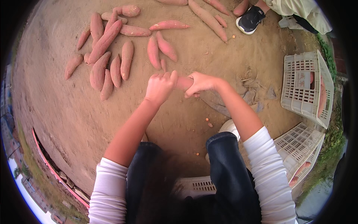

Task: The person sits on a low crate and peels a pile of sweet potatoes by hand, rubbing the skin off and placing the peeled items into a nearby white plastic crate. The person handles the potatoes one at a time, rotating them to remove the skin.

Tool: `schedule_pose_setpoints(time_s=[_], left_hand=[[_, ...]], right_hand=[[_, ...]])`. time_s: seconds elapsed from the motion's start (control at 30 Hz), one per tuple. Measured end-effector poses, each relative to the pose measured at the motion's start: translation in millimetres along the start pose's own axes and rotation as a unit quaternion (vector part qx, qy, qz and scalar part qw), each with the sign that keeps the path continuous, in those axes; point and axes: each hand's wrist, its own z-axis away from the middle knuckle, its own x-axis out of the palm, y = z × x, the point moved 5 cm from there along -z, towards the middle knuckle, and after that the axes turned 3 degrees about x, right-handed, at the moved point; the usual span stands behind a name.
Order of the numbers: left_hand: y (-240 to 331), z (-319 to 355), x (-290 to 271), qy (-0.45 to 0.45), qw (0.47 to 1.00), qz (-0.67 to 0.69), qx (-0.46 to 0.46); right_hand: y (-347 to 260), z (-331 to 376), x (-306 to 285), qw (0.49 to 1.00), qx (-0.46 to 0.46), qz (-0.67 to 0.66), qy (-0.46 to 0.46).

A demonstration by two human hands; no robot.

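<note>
Between my two hands is a reddish sweet potato [183, 83], held out over the dirt in front of my knees. My left hand [161, 87] is wrapped round one end of it. The other end is gripped by my right hand [201, 84], thumb across the top. Most of the sweet potato is hidden under my fingers. Just beyond my hands, two sweet potatoes [153, 52] and a small thin one [163, 65] lie on the ground. A larger heap of sweet potatoes [105, 43] is spread out at the far left.
To the right stand a white plastic crate [299, 96] and a nearer crate [294, 143], both with sweet potatoes inside. At the far right is another person's dark shoe [250, 18]. A grey cloth [248, 91] lies on the dirt; a white slotted crate [201, 184] is beneath me.
</note>
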Motion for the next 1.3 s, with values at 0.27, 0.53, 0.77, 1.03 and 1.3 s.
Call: schedule_pose_setpoints(time_s=[0.27, 0.53, 0.77, 1.03, 1.3], left_hand=[[1, -17, 3, -0.262, 0.928, 0.254, -0.080], [10, -3, 25, -0.364, 0.770, 0.502, -0.151], [29, 9, 14, 0.003, 0.998, 0.005, 0.057], [8, 1, 13, -0.406, 0.694, 0.562, -0.195], [15, 6, 16, -0.254, 0.910, 0.320, -0.072]], right_hand=[[-43, 32, 10, 0.719, -0.377, 0.424, 0.401], [-45, 24, 15, 0.693, -0.340, 0.519, 0.368], [-7, -10, 12, 0.960, -0.069, 0.228, 0.144], [-35, 44, 16, 0.733, -0.352, 0.392, 0.431], [-31, 32, 18, 0.818, -0.219, 0.446, 0.291]])
